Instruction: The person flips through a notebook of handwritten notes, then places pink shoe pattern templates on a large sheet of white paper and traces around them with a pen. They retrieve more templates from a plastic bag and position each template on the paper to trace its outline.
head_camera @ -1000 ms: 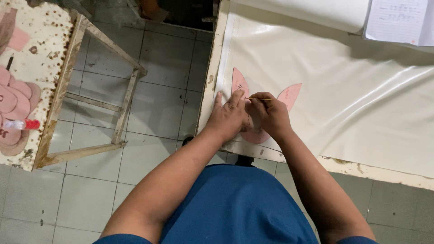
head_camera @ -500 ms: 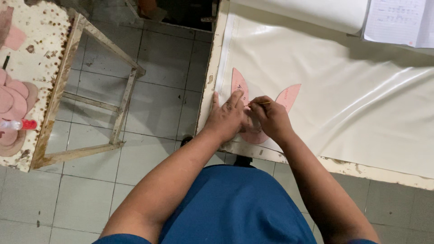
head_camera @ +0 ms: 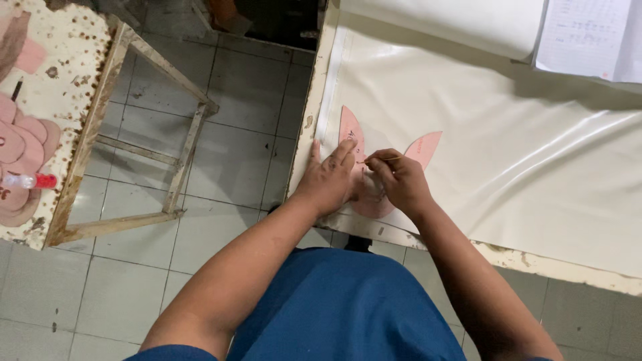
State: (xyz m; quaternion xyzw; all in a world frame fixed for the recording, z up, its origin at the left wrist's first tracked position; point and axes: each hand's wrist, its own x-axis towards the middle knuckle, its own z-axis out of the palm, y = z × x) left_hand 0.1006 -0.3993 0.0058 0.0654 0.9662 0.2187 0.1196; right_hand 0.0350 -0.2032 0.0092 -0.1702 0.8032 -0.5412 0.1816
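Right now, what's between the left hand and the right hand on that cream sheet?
In the head view, only the pink template shows between the left hand and the right hand; both rest on it, and a thin pen tip reaches across.

A pink, two-lobed paper pattern (head_camera: 361, 160) lies flat on cream sheet material (head_camera: 521, 174) — near the table's edge. A thin pen (head_camera: 378, 160) touches it.

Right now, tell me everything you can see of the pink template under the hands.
The pink template is a thin, flat, card-like cutout with a rounded base and two pointed wings spreading up and apart. It lies flat on the cream sheet near the table's front left corner. The left hand presses flat on its left wing; the right hand covers its middle, holding a thin pen-like tool tip-down at it. Only the two wing tips and lower edge show.
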